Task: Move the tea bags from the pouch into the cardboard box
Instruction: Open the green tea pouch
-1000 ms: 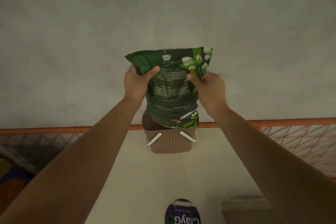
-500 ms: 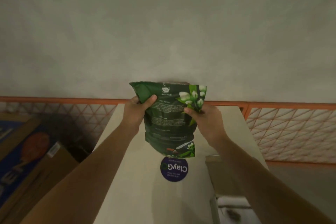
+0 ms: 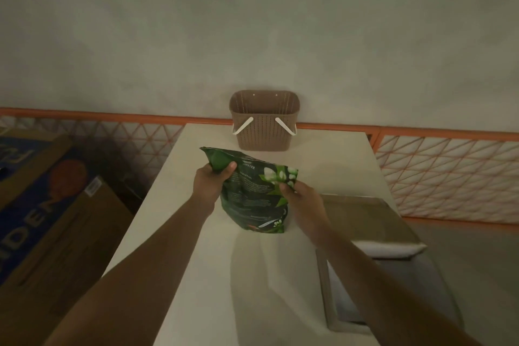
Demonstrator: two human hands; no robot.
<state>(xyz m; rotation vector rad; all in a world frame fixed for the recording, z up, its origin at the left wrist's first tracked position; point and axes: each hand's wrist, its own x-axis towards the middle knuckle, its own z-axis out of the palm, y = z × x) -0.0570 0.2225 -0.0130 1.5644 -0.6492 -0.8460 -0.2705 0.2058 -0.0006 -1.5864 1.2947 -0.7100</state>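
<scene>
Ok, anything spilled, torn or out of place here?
Nothing stands out. The green pouch is intact, gripped at its top corners by the left hand and right hand above the table; the basket stands upright.

Dim grey wall (image 3: 252, 22), orange lattice railing (image 3: 449, 177), pale table (image 3: 219, 275) against it.

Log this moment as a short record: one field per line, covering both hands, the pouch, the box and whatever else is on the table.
left hand: grips the pouch's top left corner
right hand: pinches the pouch's top right corner
pouch: dark green, held upright over the table, its top not visibly opened
cardboard box: on the table to the right of the pouch, open; contents cannot be made out
basket: brown, white handles down, at the table's far edge against the wall
table: pale top
tea bags: none in view
</scene>
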